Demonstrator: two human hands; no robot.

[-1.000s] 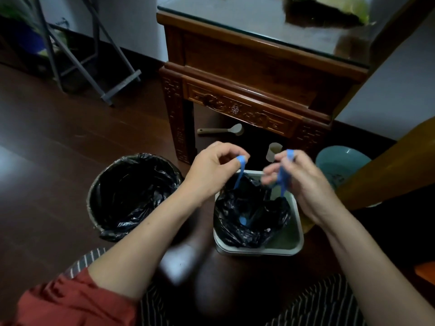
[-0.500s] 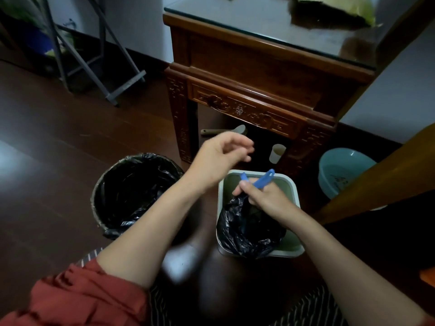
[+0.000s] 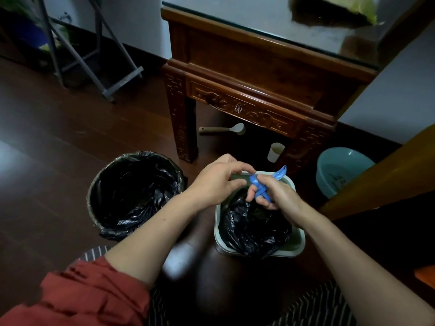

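Head view: both hands work over the square bin [image 3: 299, 241] on the floor, where the black bag [image 3: 254, 229] sits gathered inside the rim. The bag's blue drawstring [image 3: 255, 182] is raised above the bin's far edge, between the two hands.

- Right hand [image 3: 280, 196]: fingers curled, with the drawstring wound round them. One loop end sticks up past the knuckles. The wrap keeps the strand taut and forms the loop for a knot.
- Left hand [image 3: 216, 184]: fingers half-curled, thumb and forefinger closing on the drawstring beside the right fingers – apparently a pinch on the free strand, ready to pull it through.

Judged step: tying off the bag mouth. The knot is not yet drawn tight, and the bag is still in the bin (lifting it out would follow). Holding the strands high and close together keeps the mouth bunched so the contents stay in.

Surroundings: a round bin [image 3: 89, 203] with its own black liner stands just left of the square one. A carved table [image 3: 247, 74] stands beyond, with a cup [image 3: 275, 151] and a ladle [image 3: 223, 129] on the floor under it. A teal basin [image 3: 329, 170] sits to the right.
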